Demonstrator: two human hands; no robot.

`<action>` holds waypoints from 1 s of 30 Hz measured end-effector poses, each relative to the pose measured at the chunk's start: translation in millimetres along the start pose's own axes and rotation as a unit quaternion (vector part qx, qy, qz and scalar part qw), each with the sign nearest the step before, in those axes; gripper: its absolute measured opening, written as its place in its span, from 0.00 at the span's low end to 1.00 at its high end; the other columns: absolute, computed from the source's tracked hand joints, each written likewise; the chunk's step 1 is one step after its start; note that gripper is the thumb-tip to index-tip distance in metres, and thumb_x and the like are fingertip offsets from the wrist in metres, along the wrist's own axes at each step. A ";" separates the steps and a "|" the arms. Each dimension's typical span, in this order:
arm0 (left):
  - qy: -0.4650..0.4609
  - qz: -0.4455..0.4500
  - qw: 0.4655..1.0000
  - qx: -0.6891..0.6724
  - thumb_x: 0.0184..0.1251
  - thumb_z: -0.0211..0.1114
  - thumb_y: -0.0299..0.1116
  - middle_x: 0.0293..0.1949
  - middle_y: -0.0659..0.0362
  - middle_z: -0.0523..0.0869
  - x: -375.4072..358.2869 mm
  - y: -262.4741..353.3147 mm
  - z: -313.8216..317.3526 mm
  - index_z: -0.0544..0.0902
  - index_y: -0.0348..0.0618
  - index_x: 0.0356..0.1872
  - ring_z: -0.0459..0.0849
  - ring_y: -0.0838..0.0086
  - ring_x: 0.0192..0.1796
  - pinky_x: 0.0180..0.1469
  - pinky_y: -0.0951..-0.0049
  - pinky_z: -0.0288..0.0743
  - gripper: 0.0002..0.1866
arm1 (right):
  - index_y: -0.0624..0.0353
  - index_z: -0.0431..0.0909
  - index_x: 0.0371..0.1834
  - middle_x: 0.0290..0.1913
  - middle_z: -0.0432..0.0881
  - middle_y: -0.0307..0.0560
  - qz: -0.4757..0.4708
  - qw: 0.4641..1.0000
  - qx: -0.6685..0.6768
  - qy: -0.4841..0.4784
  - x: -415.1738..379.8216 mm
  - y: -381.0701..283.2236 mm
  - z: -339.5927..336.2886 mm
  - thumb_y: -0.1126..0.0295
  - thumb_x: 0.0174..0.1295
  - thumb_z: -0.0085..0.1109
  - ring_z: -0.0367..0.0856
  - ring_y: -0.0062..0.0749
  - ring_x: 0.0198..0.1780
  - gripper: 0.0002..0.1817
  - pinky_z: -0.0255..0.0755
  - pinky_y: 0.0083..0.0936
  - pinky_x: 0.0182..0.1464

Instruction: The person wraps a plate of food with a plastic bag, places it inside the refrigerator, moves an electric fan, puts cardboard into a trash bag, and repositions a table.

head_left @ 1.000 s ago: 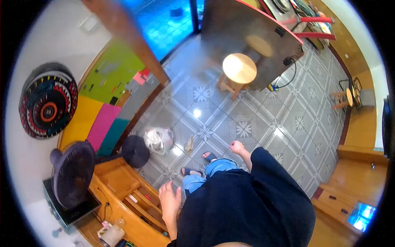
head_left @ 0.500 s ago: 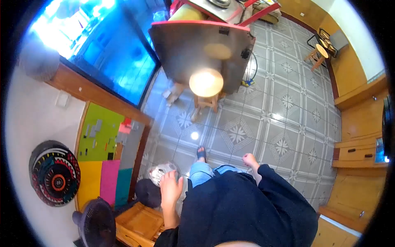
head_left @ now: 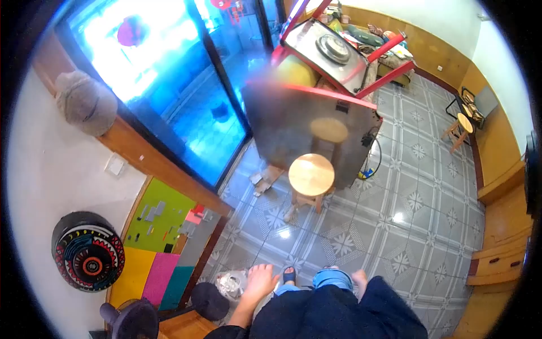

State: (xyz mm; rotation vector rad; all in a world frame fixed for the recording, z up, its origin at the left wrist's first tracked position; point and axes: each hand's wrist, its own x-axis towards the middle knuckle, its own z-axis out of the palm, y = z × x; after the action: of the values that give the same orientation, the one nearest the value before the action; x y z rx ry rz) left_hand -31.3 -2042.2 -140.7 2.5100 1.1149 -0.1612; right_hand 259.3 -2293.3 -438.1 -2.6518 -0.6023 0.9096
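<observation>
Held low in front of the body, my left hand [head_left: 261, 280] has its fingers apart and holds nothing. Just left of it is a white plastic bag [head_left: 230, 284] on the floor. My right hand [head_left: 359, 278] hangs beside the right knee, partly hidden by the dark sleeve, and its fingers are too small to make out. A round wooden stool [head_left: 311, 175] stands on the tiles ahead, before a large dark panel [head_left: 282, 121] with a red edge.
Beyond the panel is a red frame with a metal tray [head_left: 330, 53]. A cable [head_left: 377, 155] hangs at the panel's right. Cardboard [head_left: 266, 179] lies left of the stool. Glass doors, a colored wall board [head_left: 164, 217] and a black round seat [head_left: 210, 300] are at left; wooden cabinets line the right.
The view has tilted up, so the room appears lower and more of the red frame shows. My left hand remains near the bag, and my right hand is now lower beside the knee.
</observation>
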 end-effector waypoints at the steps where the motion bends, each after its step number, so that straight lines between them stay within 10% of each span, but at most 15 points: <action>1: -0.069 -0.031 0.996 0.056 0.54 0.59 0.43 0.39 0.48 0.78 8.4 2.3 4.5 0.75 0.37 0.42 0.75 0.55 0.46 0.49 0.59 0.66 0.21 | 0.65 0.79 0.30 0.29 0.80 0.60 0.030 0.997 0.067 -0.020 17.5 -12.3 -8.6 0.67 0.44 0.54 0.80 0.47 0.35 0.13 0.71 0.33 0.41; 8: -0.059 0.069 0.984 0.152 0.52 0.61 0.45 0.37 0.49 0.78 135.8 106.3 16.3 0.75 0.39 0.38 0.75 0.56 0.45 0.47 0.57 0.66 0.20 | 0.61 0.81 0.28 0.28 0.80 0.57 -0.119 0.971 0.077 0.194 110.2 -18.6 -96.5 0.69 0.41 0.56 0.79 0.46 0.33 0.11 0.72 0.35 0.42; 13: -0.015 0.119 0.991 0.058 0.53 0.60 0.43 0.38 0.48 0.78 234.0 269.2 12.8 0.75 0.39 0.40 0.74 0.56 0.46 0.49 0.58 0.66 0.19 | 0.60 0.80 0.26 0.28 0.80 0.56 -0.020 0.995 0.092 0.042 180.4 72.2 -210.9 0.69 0.40 0.53 0.79 0.47 0.35 0.10 0.72 0.35 0.40; 21: -0.054 0.242 0.969 -0.008 0.55 0.58 0.41 0.37 0.47 0.77 333.8 406.5 19.8 0.74 0.38 0.40 0.74 0.56 0.45 0.47 0.59 0.67 0.17 | 0.58 0.80 0.26 0.29 0.81 0.53 0.150 0.968 0.134 0.146 280.8 194.8 -332.6 0.67 0.43 0.55 0.80 0.41 0.34 0.09 0.72 0.31 0.38; 23: -0.032 0.233 0.972 0.017 0.54 0.59 0.41 0.36 0.49 0.78 362.3 419.6 25.7 0.75 0.39 0.39 0.75 0.56 0.44 0.46 0.59 0.67 0.17 | 0.63 0.78 0.27 0.19 0.77 0.47 0.103 0.963 0.212 0.129 332.9 237.1 -311.1 0.70 0.48 0.53 0.76 0.28 0.22 0.08 0.69 0.26 0.20; 30: -0.016 0.236 0.970 0.048 0.51 0.60 0.43 0.34 0.51 0.78 491.9 487.3 46.0 0.76 0.39 0.34 0.76 0.59 0.42 0.44 0.60 0.67 0.17 | 0.65 0.74 0.31 0.21 0.75 0.44 0.120 0.923 0.364 -0.035 385.4 186.6 -393.9 0.75 0.53 0.50 0.72 0.25 0.18 0.06 0.66 0.19 0.16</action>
State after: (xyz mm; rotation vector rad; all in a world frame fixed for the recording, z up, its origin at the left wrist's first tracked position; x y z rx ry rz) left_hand 661.8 -2017.8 -162.5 2.7653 0.4794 -0.1241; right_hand 839.5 -2323.8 -407.8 -2.0339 0.0694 1.0403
